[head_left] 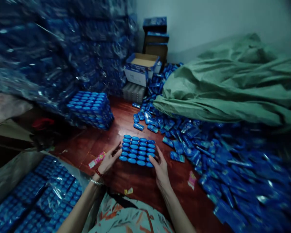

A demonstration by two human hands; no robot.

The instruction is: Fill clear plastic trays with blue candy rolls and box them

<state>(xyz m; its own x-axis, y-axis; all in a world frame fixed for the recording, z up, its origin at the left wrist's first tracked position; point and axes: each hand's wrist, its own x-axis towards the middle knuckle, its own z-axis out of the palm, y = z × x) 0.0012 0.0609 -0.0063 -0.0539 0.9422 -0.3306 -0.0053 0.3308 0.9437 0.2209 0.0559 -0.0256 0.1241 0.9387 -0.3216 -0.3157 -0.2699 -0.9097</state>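
Blue packets stood on end form a tidy block [137, 151] on the reddish wooden floor [140, 184], just beyond the person's knees. The left hand [108, 160] presses its spread fingers against the block's left edge, and the right hand [160, 167] lies open at the near right corner, fingers loosely apart and touching the packets; neither pinches anything. The step in hand looks like squaring the rows into a firm bundle. The next move would call for even pressure from both sides so no row tips or slides out. At near left a clear bag [41, 194] holds more stacked blocks. To the right a loose heap of packets [223, 161] spreads across the floor. Farther left sits a wrapped bundle [91, 108], and at the far wall cardboard boxes [145, 66] beside a green cloth [232, 87].
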